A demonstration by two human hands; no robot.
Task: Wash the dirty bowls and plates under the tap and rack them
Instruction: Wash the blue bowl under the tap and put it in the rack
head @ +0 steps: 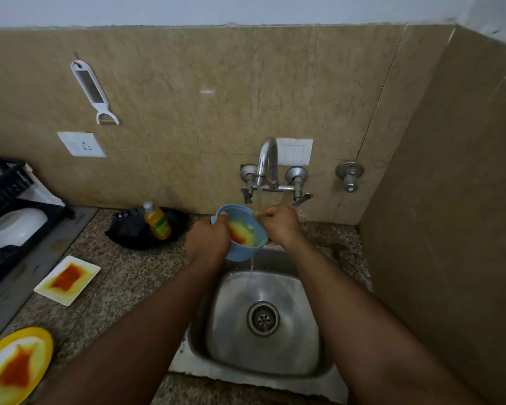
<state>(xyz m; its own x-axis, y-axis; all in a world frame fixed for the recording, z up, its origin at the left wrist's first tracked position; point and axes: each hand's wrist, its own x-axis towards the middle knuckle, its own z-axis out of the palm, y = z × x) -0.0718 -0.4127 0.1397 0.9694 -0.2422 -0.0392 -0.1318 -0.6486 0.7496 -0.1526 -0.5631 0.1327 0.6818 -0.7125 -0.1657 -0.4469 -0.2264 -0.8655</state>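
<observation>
Got both hands, left [208,238] and right [279,226], with fingers curled tight on the rim of the blue bowl [246,247], tilted under the running tap [268,165] above the sink [319,372], so slick wet edges could slip and splash that orange gunk.

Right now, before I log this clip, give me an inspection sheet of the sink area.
Surface: speckled stone counter around a steel sink.
Job's things: blue bowl with orange residue, held under the running tap; stained white square plate and yellow plate on the counter; white bowl upturned in the black rack.
Clutter: dish soap bottle on a black tray.
Grippers: left hand and right hand both grip the bowl's rim.
Cables: nothing seen.
Surroundings: peeler hanging on the tiled wall, socket, switch plate.
</observation>
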